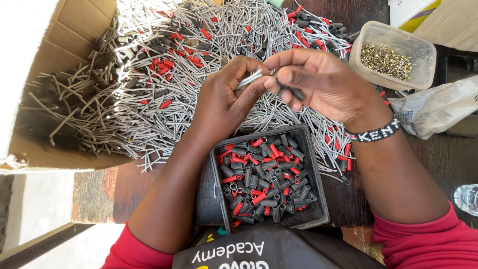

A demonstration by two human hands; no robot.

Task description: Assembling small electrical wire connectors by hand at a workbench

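Observation:
My left hand (226, 97) pinches a few thin grey wire pieces (249, 79) between thumb and fingers. My right hand (323, 82) meets it from the right and grips a short dark sleeve (297, 93) at the end of those wires. Both hands hover over a big heap of grey wire pieces (164, 74) mixed with red and black sleeves. Right below the hands stands a black tray (318, 199) filled with short red and black sleeves (266, 177).
A cardboard box (64, 45) lies open at the left, with wires spilling from it. A clear plastic tub (420, 55) of small brass parts stands at the upper right. A crumpled plastic bag (438, 107) sits beside it. The wooden tabletop (124, 184) shows at the lower left.

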